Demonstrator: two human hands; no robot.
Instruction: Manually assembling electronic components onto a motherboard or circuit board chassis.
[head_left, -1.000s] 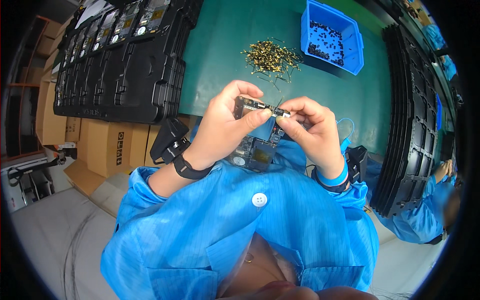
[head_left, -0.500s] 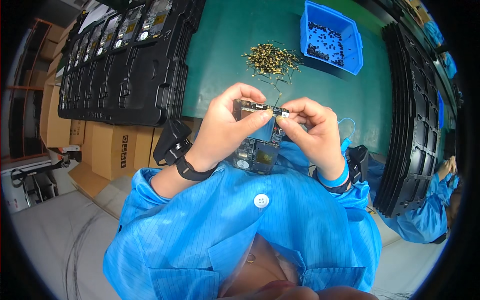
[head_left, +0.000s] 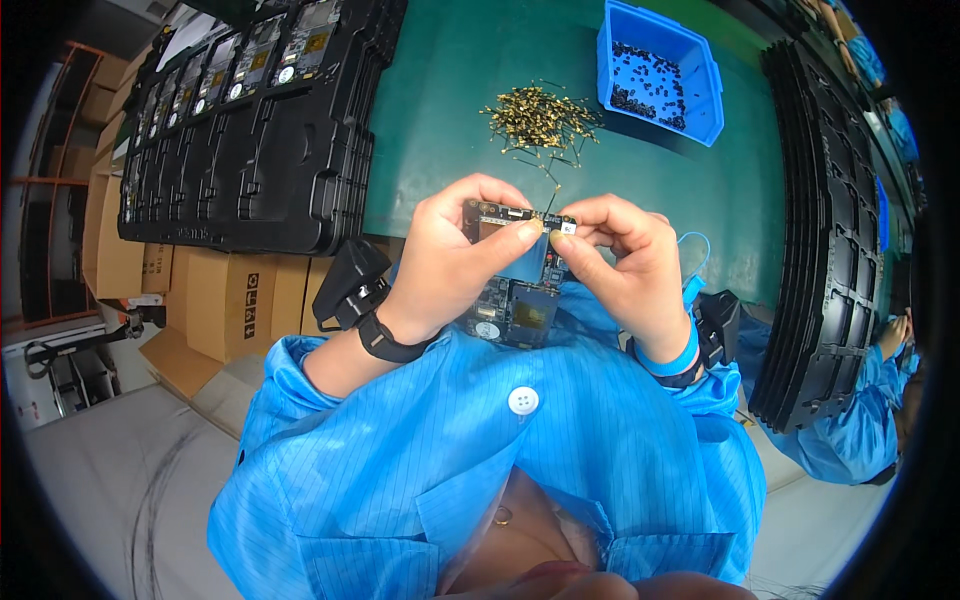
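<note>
Both hands hold a dark circuit board (head_left: 515, 310) in front of my chest. My left hand (head_left: 455, 245) grips its left side, with the thumb lying across the upper face. My right hand (head_left: 625, 250) pinches the upper right corner between thumb and fingers. From the board's top edge, between the two thumbs, a short thin black cable (head_left: 553, 200) sticks up. What the right fingertips press on is too small to make out. Just beyond the board lies a pile of short black cables with gold ends (head_left: 540, 120) on the green mat.
A blue bin (head_left: 660, 75) with small black parts stands at the back right of the green mat (head_left: 440, 100). Stacked black trays (head_left: 250, 170), the top one holding circuit boards, are at left; more black trays (head_left: 820, 240) stand at right. A co-worker's blue sleeve (head_left: 850, 435) shows beyond them.
The hands and the board keep almost the same place and grip. The whole view has shifted very slightly.
</note>
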